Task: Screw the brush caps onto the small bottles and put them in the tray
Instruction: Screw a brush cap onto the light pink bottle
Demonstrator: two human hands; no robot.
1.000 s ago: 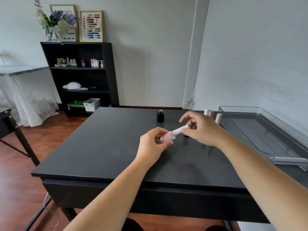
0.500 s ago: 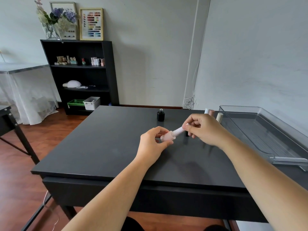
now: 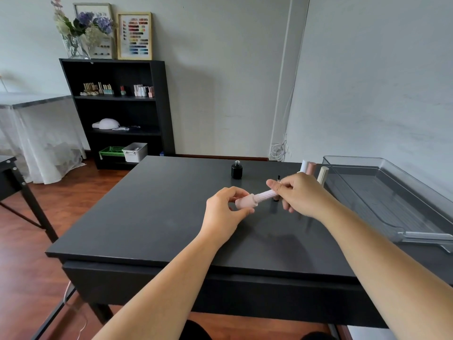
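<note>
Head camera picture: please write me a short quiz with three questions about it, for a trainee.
1. True or false: a bottle already lies inside the clear tray.
2. Which hand grips the ribbed cap of the pink bottle? A) left hand B) right hand C) neither
3. What colour is the uncapped bottle standing on the table beyond the hands?
Key: 1 false; 2 B; 3 black.
</note>
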